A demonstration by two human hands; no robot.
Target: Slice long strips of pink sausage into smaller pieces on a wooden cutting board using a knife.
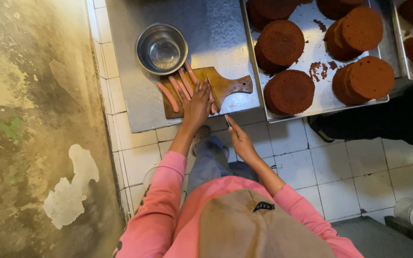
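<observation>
At the near edge of the steel surface [216, 33], the left hand [198, 106] lies flat and open on sausages [178, 88] atop the wooden board [221, 86], while the right hand [240, 139] grips a small knife [227, 120] just off the edge, seemingly about to slice, needing a steady hold.

sleeves [163, 191]: long, pink, lower centre of frame | apron [254, 224]: tan, small dark label at top | trousers [211, 162]: grey-blue | hands bare

White tiled floor [340, 167], stained peeling wall [34, 119], steel counter [216, 28].
</observation>
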